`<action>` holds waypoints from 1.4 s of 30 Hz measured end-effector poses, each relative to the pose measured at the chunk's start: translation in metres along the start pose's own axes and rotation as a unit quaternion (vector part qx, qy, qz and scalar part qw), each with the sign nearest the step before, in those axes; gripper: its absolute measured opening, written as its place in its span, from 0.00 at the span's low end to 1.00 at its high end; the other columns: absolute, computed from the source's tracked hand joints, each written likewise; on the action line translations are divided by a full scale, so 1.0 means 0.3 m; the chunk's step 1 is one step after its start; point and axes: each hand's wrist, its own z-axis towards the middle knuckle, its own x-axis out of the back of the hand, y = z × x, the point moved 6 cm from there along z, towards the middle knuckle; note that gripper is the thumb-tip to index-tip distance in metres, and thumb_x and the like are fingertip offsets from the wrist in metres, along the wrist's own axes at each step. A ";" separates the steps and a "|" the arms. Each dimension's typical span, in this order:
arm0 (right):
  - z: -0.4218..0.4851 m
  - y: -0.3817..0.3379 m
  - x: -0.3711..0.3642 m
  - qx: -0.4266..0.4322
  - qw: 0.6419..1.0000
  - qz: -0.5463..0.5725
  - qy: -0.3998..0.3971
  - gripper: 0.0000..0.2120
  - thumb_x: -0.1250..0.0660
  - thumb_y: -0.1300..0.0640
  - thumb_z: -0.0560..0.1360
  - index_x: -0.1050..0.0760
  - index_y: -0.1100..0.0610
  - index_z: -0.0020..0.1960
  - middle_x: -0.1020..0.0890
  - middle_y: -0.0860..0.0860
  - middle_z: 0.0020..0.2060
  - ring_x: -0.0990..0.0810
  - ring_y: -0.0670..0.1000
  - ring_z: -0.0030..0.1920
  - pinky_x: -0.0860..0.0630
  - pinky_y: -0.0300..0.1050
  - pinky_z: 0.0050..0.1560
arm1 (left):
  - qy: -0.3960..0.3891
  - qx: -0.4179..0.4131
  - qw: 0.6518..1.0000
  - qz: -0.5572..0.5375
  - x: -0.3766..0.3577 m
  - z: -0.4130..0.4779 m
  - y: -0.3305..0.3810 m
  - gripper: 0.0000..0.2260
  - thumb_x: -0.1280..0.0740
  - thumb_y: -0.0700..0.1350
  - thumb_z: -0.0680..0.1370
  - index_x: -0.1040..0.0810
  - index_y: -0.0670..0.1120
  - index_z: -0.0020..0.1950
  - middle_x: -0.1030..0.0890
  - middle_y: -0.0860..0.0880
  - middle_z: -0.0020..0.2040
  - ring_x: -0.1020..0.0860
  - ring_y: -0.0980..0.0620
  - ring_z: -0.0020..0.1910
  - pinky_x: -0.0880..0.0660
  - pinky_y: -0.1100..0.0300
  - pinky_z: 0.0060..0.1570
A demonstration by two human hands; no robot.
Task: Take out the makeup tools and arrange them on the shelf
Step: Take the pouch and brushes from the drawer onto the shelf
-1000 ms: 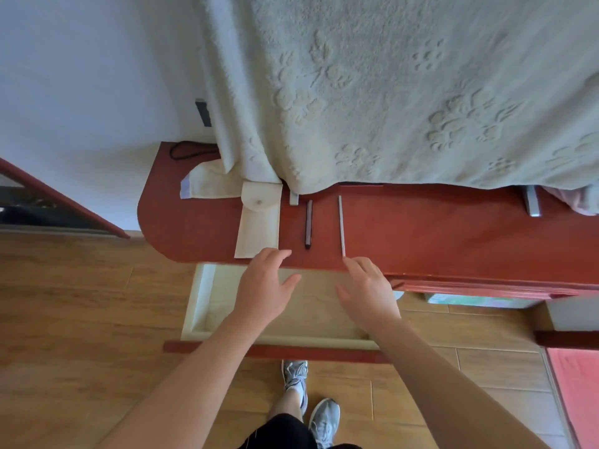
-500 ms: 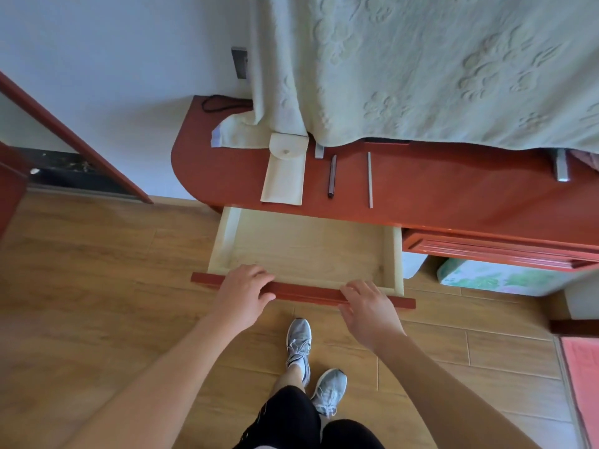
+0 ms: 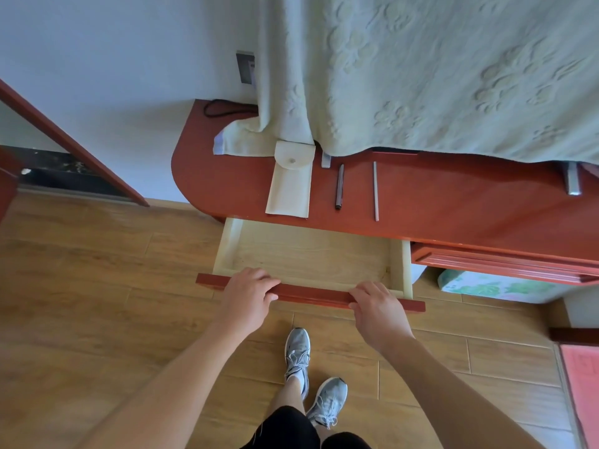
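Observation:
A cream pouch (image 3: 289, 186) with a snap flap lies on the red-brown shelf (image 3: 453, 202). To its right lie a dark pencil-like tool (image 3: 339, 187) and a thin silver stick (image 3: 375, 191), side by side and apart. Below the shelf a pale wooden drawer (image 3: 308, 254) stands pulled out, and nothing shows inside it. My left hand (image 3: 248, 294) grips the left part of the drawer's red front (image 3: 311, 292). My right hand (image 3: 377, 311) grips the right part of that front.
A pale green towel (image 3: 421, 69) hangs over the back of the shelf and hides what is behind it. A metal bracket (image 3: 572, 179) sticks out at the right. A black cable (image 3: 223, 108) lies at the back left. My shoes (image 3: 311, 377) stand on the wooden floor.
Both hands came down from the shelf edge to the drawer front and closed on it. The view shifted back and down, so the shelf now sits farther up.

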 end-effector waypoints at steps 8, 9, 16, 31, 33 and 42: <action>0.172 0.034 0.037 -0.017 0.999 -0.039 -0.015 0.07 0.25 0.62 0.68 0.19 0.57 0.45 0.20 0.51 0.40 0.22 0.55 0.42 0.22 0.47 0.38 | 0.012 0.001 1.000 -0.004 0.030 0.181 -0.026 0.15 0.25 0.48 0.74 0.17 0.51 0.60 0.18 0.52 0.54 0.21 0.49 0.53 0.23 0.53 0.53; 0.191 0.037 0.037 -0.022 0.999 -0.043 -0.019 0.07 0.25 0.63 0.68 0.19 0.57 0.45 0.20 0.51 0.41 0.21 0.55 0.42 0.22 0.47 0.38 | 0.014 0.000 1.000 -0.006 0.031 0.202 -0.029 0.15 0.25 0.48 0.74 0.17 0.51 0.60 0.18 0.52 0.54 0.21 0.49 0.53 0.23 0.54 0.54; 0.285 0.040 0.111 -0.043 0.992 -0.116 0.015 0.29 0.23 0.55 0.63 0.26 0.57 0.62 0.25 0.54 0.59 0.28 0.58 0.59 0.27 0.54 0.57 | 0.118 0.075 0.990 0.026 0.098 0.274 -0.067 0.38 0.20 0.60 0.62 0.27 0.46 0.65 0.25 0.45 0.60 0.27 0.44 0.60 0.31 0.47 0.64; 0.399 0.065 0.117 0.032 0.992 -0.119 0.015 0.31 0.28 0.58 0.67 0.29 0.61 0.69 0.26 0.55 0.67 0.30 0.55 0.69 0.49 0.53 0.75 | 0.091 0.067 0.992 0.060 0.100 0.383 -0.121 0.43 0.24 0.65 0.65 0.29 0.41 0.71 0.30 0.42 0.73 0.33 0.43 0.73 0.34 0.48 0.72; 0.410 0.072 0.114 0.032 0.994 -0.081 0.062 0.27 0.27 0.64 0.64 0.24 0.62 0.63 0.22 0.55 0.61 0.25 0.56 0.63 0.42 0.54 0.73 | 0.114 0.070 0.989 0.059 0.103 0.393 -0.119 0.38 0.23 0.63 0.65 0.26 0.40 0.66 0.26 0.42 0.69 0.29 0.42 0.69 0.31 0.47 0.68; 0.435 0.075 0.106 0.049 0.982 -0.039 0.176 0.18 0.30 0.71 0.63 0.20 0.64 0.53 0.20 0.57 0.52 0.22 0.57 0.53 0.33 0.57 0.70 | 0.174 0.065 0.980 0.068 0.096 0.436 -0.127 0.29 0.20 0.59 0.63 0.23 0.40 0.52 0.22 0.41 0.58 0.24 0.40 0.57 0.28 0.46 0.58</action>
